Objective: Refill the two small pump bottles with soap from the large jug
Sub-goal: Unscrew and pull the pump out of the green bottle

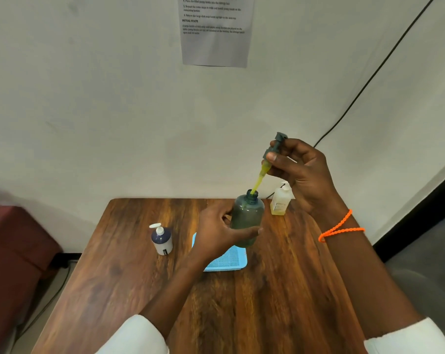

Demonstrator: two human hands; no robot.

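Note:
My left hand (217, 232) grips a grey-green translucent pump bottle (247, 221) upright above the table. My right hand (304, 175) pinches its dark pump head (275, 146), lifted above the neck; the yellow-green soapy tube (258, 181) still reaches into the bottle's open mouth. A second small bottle (162, 240), dark blue with a white pump, stands at the left of the table. A pale jug (280, 200) with yellowish soap at its bottom stands at the back right, partly behind my right hand.
A light blue tray (231, 260) lies on the wooden table (216, 302), under my left hand. A printed sheet (215, 31) hangs on the wall, and a black cable (369, 80) runs down it. A dark red seat (14, 251) is at the left.

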